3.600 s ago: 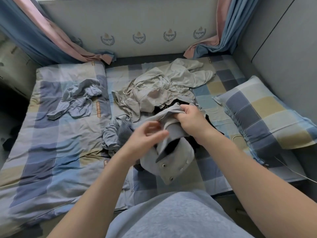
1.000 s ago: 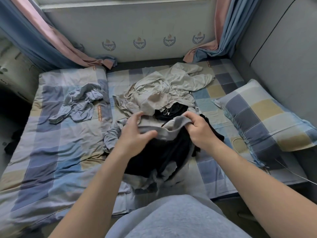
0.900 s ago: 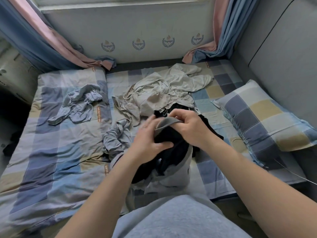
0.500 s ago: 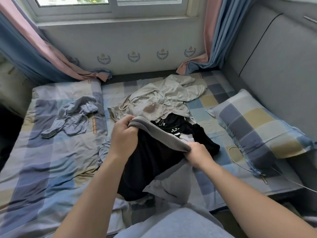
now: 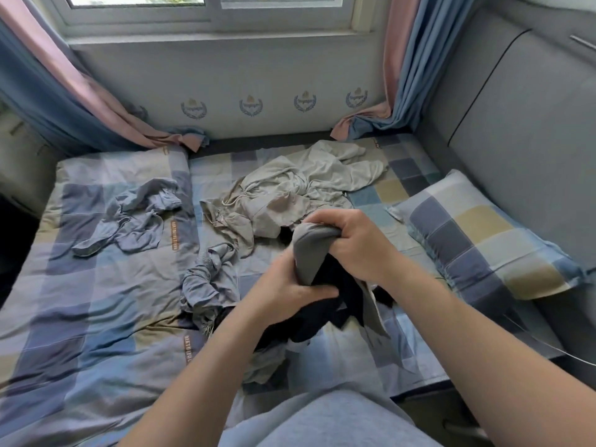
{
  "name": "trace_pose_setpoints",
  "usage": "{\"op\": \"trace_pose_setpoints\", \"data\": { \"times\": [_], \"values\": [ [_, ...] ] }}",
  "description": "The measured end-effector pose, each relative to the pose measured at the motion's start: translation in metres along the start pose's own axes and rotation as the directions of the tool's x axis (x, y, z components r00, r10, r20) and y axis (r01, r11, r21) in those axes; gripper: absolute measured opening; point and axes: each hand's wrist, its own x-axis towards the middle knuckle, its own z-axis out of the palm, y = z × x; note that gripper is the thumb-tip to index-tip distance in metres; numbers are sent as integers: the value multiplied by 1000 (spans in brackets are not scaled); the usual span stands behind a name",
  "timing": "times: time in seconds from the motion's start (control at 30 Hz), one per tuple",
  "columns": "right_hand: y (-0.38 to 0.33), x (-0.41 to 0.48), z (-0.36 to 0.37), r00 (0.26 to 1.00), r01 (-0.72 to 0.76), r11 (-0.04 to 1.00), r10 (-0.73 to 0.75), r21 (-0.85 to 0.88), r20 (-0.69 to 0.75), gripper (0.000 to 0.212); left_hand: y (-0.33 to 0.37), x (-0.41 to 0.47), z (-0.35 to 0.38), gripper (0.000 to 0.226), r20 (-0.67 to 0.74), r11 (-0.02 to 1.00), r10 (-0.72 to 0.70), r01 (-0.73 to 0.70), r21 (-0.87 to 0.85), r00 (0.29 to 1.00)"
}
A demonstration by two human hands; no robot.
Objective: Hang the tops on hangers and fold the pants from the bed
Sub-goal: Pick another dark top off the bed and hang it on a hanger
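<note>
Head view: the right hand [image 5: 354,243] and the left hand [image 5: 283,295] work close together, almost touching, above the near middle of the bed [image 5: 96,301]. Both are clamped on one grey-and-black garment [image 5: 311,256].
Right hand: the fingers curl over the top of the garment's grey band and bunch it, lifting it off the bedding.
Left hand: it sits just below, thumb across the black cloth, gripping where the band meets the dark part.
Why held so: my reading is that the band is being gathered between the two hands to find an edge or opening. That would let the piece be straightened before it is hung or folded.
Garment: its black body and a grey flap hang rumpled from the hands towards the bed's near edge.
Waiting clothes: a beige hoodie [image 5: 300,188] lies heaped just beyond the hands. A blue-grey bundle [image 5: 209,279] sits beside the left wrist, and another blue-grey piece [image 5: 138,217] lies well apart to the left. None looks sorted yet.
Surroundings: a checked pillow [image 5: 483,233] rests at the right, beside the padded wall [image 5: 516,124].
Hard to tell: I cannot say whether the held piece is a top or pants, because the hands and the bunching hide its shape. The left fingers are hidden behind cloth, and the forearms block the bedding beneath them.
</note>
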Motion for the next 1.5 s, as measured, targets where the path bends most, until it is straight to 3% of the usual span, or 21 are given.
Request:
{"op": "trace_pose_setpoints", "data": {
  "times": [0.07,0.1,0.23,0.33,0.4,0.47,0.53,0.6,0.63,0.73,0.8,0.9,1.0,1.1,1.17,1.23,1.3,1.33,1.43,1.5],
  "values": [
    [-7,4,-4,1000,7,997,-6,-78,14,41,2,4,6,20,-37,1000,-15,14,-26,999],
    [-6,5,-8,1000,-9,991,12,-137,20,34,1,6,4,9,-80,999,-11,9,-31,997],
    [21,-5,-22,972,-185,893,227,-410,57,15,-1,10,-22,32,-170,999,33,-39,-31,985],
    [54,-19,-19,910,-331,767,414,-549,30,20,-3,10,-39,40,-243,997,-3,-15,-76,970],
    [74,-28,-16,894,-412,768,446,-490,-53,22,-4,9,-44,43,-296,988,-19,-28,-154,955],
    [83,-34,-17,889,-458,847,438,-268,-137,25,-2,8,-46,41,-293,978,-42,-20,-207,955],
    [76,-34,-21,880,-439,899,427,-10,-208,24,-3,8,-45,37,-248,972,-98,40,-230,964],
    [58,-28,-27,894,-358,928,373,104,-247,20,-3,9,-40,27,-219,973,-143,97,-210,965],
    [46,-23,-29,909,-304,944,327,127,-258,19,-2,8,-37,17,-202,971,-156,113,-209,967],
    [15,1,-39,936,-187,961,238,204,-261,19,-2,4,-23,42,0,956,-175,170,-240,985],
    [3,19,-43,917,-163,955,240,249,-319,19,0,2,-12,37,149,960,-200,224,-167,968],
    [4,39,-43,846,-185,938,303,292,-439,18,2,5,-5,17,140,948,-301,312,-61,943],
    [25,44,-41,810,-283,933,356,221,-467,23,8,7,-10,18,133,840,-443,462,-283,887],
    [52,23,-39,776,-422,906,384,40,-501,60,15,7,-20,30,139,656,-525,503,-563,840],
    [68,-3,-29,809,-410,908,406,86,-426,91,19,7,-23,37,137,613,-527,487,-623,839],
    [83,-27,-12,852,-419,852,488,313,-190,112,22,7,-25,45,140,591,-505,459,-663,852],
    [100,-45,8,850,-494,765,526,413,42,117,25,8,-27,44,147,559,-472,424,-712,869],
    [107,-52,18,830,-542,732,544,413,125,109,27,9,-29,41,154,544,-463,417,-728,873],
    [119,-61,47,765,-644,683,574,345,291,49,33,14,-36,42,154,546,-445,403,-734,882],
    [124,-61,55,755,-654,705,627,274,191,20,35,16,-39,49,131,573,-446,395,-719,885]
  ]
}}
